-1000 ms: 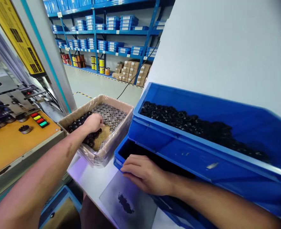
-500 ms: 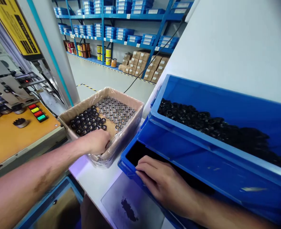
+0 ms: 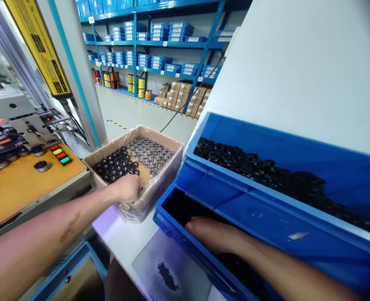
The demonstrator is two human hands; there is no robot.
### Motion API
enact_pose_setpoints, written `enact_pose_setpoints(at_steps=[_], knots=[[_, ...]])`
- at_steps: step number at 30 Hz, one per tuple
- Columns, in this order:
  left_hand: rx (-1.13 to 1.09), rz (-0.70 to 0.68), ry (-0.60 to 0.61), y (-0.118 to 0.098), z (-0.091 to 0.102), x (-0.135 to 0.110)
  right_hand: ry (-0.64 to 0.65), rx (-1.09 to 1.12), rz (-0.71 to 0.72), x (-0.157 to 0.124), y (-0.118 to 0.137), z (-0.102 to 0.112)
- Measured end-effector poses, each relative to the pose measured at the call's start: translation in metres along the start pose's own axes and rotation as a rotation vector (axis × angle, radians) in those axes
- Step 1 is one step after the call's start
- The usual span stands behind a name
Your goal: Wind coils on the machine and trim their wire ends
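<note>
My left hand [image 3: 130,188] is down inside a plastic-lined cardboard box [image 3: 169,184], near its front corner. Its fingers are curled in, and what they hold is hidden. Beside it in the box stand black ring-shaped parts [image 3: 116,164] on the left and clear and metallic ring-shaped parts [image 3: 150,151] on the right, with bare cardboard between. My right hand [image 3: 205,232] reaches into the lower blue bin [image 3: 172,225]; its fingers are hidden in the dark inside, where black parts show faintly. The upper blue bin [image 3: 250,184] above it holds a heap of black parts [image 3: 260,169].
To the left is a machine with an orange top [image 3: 47,188], coloured buttons [image 3: 61,154] and a yellow-labelled cylinder [image 3: 43,50]. A stained clear sheet [image 3: 147,251] lies on the white table [image 3: 112,234]. Blue shelving [image 3: 169,44] stands behind; another blue bin [image 3: 92,255] sits below.
My right hand has gone from the lower bin's rim down into the bin. My left hand stays in the box, fingers curled. The camera view has tilted up a little.
</note>
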State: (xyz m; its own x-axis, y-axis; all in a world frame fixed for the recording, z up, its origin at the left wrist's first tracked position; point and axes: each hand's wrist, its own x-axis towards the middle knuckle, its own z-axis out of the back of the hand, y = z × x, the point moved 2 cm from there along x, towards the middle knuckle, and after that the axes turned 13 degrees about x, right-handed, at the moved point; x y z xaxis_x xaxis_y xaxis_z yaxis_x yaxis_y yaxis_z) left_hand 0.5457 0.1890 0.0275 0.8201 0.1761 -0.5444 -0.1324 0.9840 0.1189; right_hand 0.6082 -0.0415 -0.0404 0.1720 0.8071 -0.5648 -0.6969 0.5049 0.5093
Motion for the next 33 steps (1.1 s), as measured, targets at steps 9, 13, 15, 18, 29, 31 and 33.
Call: enact_pose_setpoints(at_steps=[9, 13, 15, 18, 29, 31, 33], knots=[[-0.005, -0.020, 0.009, 0.000, -0.001, -0.005, 0.004, -0.187, 0.070, 0.002, 0.010, -0.005], [-0.002, -0.108, 0.068, -0.002, 0.003, -0.009, 0.021, -0.221, 0.088, 0.000, 0.009, -0.005], [-0.001, -0.119, 0.080, -0.003, 0.003, -0.009, 0.023, -0.225, 0.100, 0.001, 0.007, -0.005], [0.009, -0.077, 0.046, -0.004, 0.001, -0.005, 0.019, -0.206, 0.117, 0.000, 0.006, -0.006], [-0.040, -0.049, -0.193, -0.003, -0.022, 0.015, -0.047, -0.070, 0.192, -0.003, 0.007, -0.009], [-0.070, -0.057, -0.237, -0.002, -0.023, 0.017, -0.087, -0.064, 0.180, -0.002, 0.009, -0.008], [-0.114, -0.047, -0.302, 0.001, -0.018, 0.014, -0.125, -0.060, 0.166, -0.001, 0.011, -0.007]])
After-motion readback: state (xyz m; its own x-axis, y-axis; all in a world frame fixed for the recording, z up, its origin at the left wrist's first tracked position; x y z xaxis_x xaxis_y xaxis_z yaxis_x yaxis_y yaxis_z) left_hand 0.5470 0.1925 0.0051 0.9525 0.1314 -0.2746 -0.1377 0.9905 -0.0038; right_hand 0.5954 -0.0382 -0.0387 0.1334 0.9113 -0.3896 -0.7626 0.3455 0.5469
